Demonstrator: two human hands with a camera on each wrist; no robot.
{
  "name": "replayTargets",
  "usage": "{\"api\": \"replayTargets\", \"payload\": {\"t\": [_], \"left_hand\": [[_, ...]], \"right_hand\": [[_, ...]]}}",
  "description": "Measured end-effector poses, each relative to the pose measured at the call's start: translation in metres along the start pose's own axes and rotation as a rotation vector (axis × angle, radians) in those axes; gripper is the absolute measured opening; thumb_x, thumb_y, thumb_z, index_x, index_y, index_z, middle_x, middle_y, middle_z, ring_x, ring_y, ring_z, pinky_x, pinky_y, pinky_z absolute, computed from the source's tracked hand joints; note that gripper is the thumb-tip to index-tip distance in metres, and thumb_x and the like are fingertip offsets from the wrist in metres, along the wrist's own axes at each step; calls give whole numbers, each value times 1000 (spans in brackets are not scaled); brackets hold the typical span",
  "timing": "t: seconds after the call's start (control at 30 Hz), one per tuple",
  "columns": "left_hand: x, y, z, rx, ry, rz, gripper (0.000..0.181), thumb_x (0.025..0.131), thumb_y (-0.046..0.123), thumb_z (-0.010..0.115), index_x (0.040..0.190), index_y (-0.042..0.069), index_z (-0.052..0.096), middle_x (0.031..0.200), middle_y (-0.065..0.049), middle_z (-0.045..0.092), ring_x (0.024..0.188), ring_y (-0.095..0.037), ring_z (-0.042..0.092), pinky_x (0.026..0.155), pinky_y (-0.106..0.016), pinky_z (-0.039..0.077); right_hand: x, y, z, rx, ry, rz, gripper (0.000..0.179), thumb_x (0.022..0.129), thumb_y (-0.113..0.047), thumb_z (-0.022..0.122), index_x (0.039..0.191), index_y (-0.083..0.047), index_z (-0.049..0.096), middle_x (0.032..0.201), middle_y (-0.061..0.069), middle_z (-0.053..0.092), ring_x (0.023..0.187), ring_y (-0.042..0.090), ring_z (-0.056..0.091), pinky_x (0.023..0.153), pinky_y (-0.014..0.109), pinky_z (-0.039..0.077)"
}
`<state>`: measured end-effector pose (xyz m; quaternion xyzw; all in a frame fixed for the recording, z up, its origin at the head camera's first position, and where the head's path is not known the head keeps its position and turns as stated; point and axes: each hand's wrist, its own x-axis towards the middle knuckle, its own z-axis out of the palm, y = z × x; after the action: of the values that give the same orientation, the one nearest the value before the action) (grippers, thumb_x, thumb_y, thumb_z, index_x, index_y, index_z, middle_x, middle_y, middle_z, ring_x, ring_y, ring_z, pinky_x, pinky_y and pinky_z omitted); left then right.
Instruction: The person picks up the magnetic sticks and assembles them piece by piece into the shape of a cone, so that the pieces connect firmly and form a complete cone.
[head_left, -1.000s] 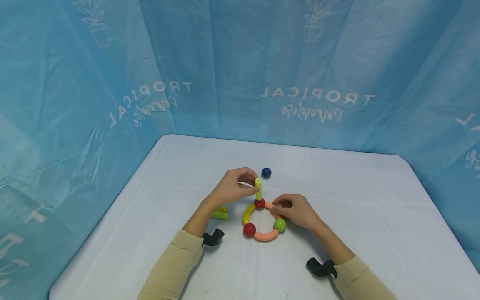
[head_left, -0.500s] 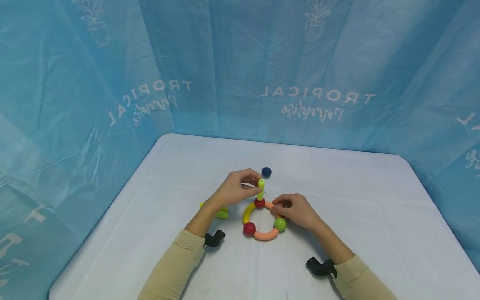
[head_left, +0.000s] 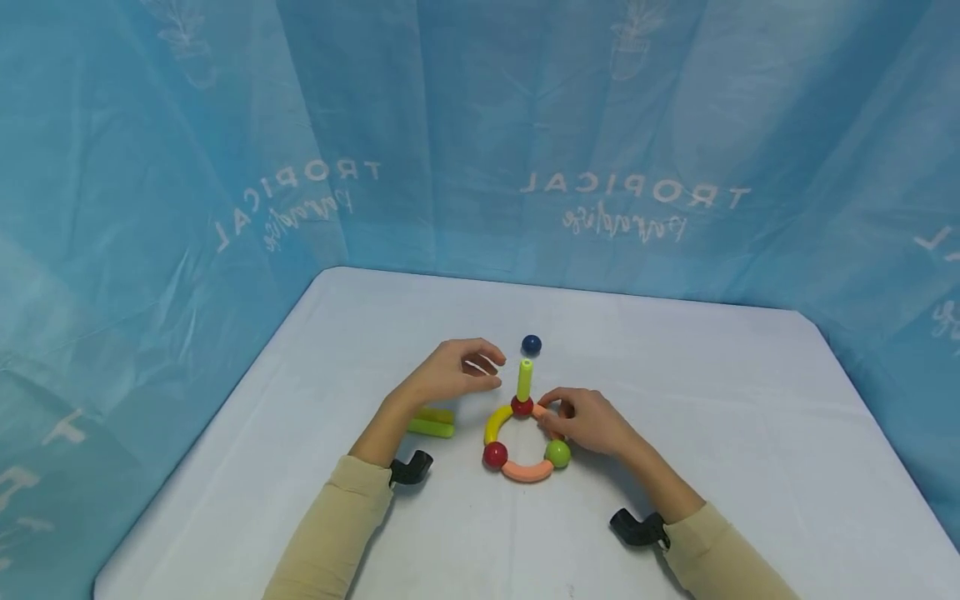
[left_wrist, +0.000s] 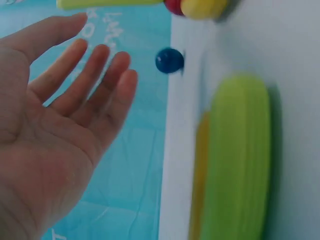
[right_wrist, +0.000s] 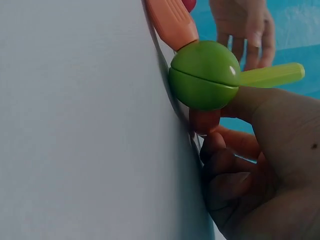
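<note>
A ring of curved rods and balls lies on the table. A yellow curved rod, a red ball, an orange curved rod and a green ball form part of it. At its far side a yellow-green straight rod stands upright on another red ball. My right hand pinches the second orange curved rod between thumb and fingers; the hand partly hides it. My left hand is apart from the upright rod, fingers loosely spread and holding nothing.
A dark blue ball sits beyond the ring. Left of it, partly behind my left forearm, lie a green rod and a yellow rod. Blue curtains hang behind and beside the white table.
My left hand has let go of the yellow-green straight rod and drawn back to the left. The rod stays upright on the red ball. My right hand keeps its hold.
</note>
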<state>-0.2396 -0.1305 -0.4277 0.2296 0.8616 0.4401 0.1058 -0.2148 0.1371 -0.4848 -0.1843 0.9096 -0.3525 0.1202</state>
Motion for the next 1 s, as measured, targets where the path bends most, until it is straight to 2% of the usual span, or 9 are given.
{"api": "replayTargets", "payload": {"t": [0.2, 0.33, 0.47, 0.6, 0.8, 1.0], "left_hand": [[-15, -22, -11, 105, -92, -127, 37, 83, 23, 76, 117, 14, 66, 116, -7, 60, 103, -26, 57, 85, -36, 50], [-27, -35, -27, 184, -158, -194, 34, 79, 24, 80, 111, 19, 69, 109, -1, 61, 99, -23, 55, 81, -35, 48], [-36, -47, -43, 186, -239, -194, 29, 78, 18, 80, 106, 18, 72, 100, 2, 64, 90, -19, 55, 78, -35, 47], [-40, -55, -51, 156, -284, -165, 21, 79, 14, 79, 99, 16, 74, 94, 2, 66, 84, -19, 55, 74, -35, 47], [-41, -58, -53, 174, -308, -129, 15, 78, 13, 78, 92, 19, 77, 89, 3, 66, 78, -18, 56, 67, -34, 47], [-37, -56, -51, 212, -317, -134, 12, 80, 15, 76, 92, 20, 75, 85, 5, 64, 77, -17, 55, 68, -33, 46]], "right_hand": [[-9, 2, -3, -20, 12, 44, 31, 87, -32, 70, 116, -20, 66, 66, -1, 55, 59, 17, 52, 53, 30, 39], [-14, 3, -7, -21, 3, 73, 34, 88, -33, 69, 118, -18, 65, 67, -1, 55, 60, 17, 51, 53, 29, 39], [-15, 3, -12, 18, 16, 107, 35, 88, -32, 70, 118, -16, 64, 66, 2, 55, 58, 19, 51, 51, 29, 38], [-16, 5, -14, 50, 22, 154, 41, 87, -33, 69, 124, -16, 60, 64, 3, 56, 56, 20, 52, 50, 29, 37], [-17, 8, -14, 52, 17, 181, 51, 88, -35, 68, 133, -17, 54, 62, 4, 55, 54, 20, 51, 49, 29, 36], [-16, 9, -15, 14, 35, 124, 58, 86, -42, 69, 137, -22, 49, 63, 2, 53, 55, 19, 49, 50, 29, 35]]}}
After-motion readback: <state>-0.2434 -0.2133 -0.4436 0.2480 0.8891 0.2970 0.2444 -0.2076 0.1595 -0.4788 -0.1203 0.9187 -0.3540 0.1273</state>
